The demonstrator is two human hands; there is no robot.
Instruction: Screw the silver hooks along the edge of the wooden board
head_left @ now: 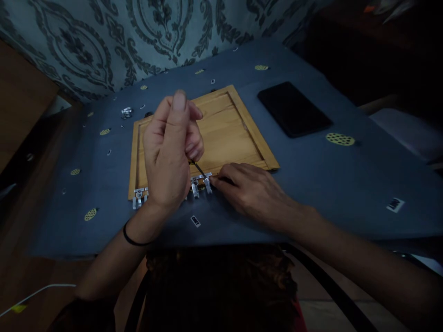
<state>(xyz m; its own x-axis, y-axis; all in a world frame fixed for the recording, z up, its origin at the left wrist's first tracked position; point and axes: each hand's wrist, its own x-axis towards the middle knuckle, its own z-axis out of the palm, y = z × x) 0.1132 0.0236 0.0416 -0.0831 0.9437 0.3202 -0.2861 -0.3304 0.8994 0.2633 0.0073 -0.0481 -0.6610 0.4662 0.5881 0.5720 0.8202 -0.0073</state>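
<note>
A framed wooden panel (221, 133) lies flat on the table. Several shiny metal clips (139, 196) line its near edge. My left hand (173, 143) is raised above this edge, fingers curled closed with the thumb up. From beneath it a thin dark screwdriver shaft (198, 168) slants down to the rightmost metal clip (207, 183); the handle is hidden inside my fist. My right hand (251, 191) rests at the panel's near edge, with thumb and finger pinched against that same clip. Part of the clip row is blocked from sight by my left hand and wrist.
A black tablet-like slab (294, 109) lies right of the panel on the blue cloth-covered table (311, 184). A small heap of shiny metal pieces (127, 112) sits beyond the panel's left corner. Patterned fabric (162, 27) hangs behind the table.
</note>
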